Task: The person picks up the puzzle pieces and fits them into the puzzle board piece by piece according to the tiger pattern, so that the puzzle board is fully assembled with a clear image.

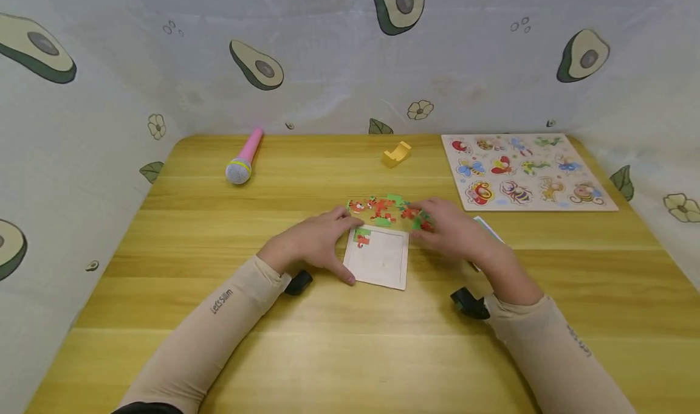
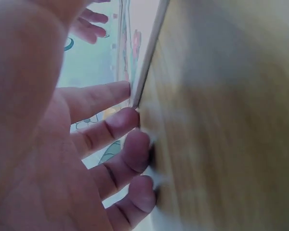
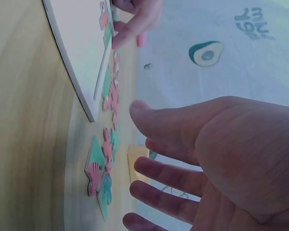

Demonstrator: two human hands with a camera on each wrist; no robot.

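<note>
A white square puzzle tray (image 1: pixel 378 262) lies on the table with one green-and-red jigsaw piece (image 1: pixel 362 238) in its upper-left corner. My left hand (image 1: pixel 314 242) spans the tray's left side, thumb near the lower corner and index finger touching the edge by the upper one. In the left wrist view the other fingers (image 2: pixel 137 149) rest loosely bent by the table. Loose jigsaw pieces (image 1: pixel 383 206), red and green, lie just beyond the tray. My right hand (image 1: pixel 456 234) is over the rightmost pieces, partly hiding them. The right wrist view shows its fingers spread, holding nothing, apart from the pieces (image 3: pixel 97 166).
A pink toy microphone (image 1: pixel 246 158) lies at the back left. A yellow curved block (image 1: pixel 396 154) stands at the back middle, and an insect puzzle board (image 1: pixel 527 172) at the back right. A flat card-like thing (image 1: pixel 488 228) is partly hidden under the right forearm.
</note>
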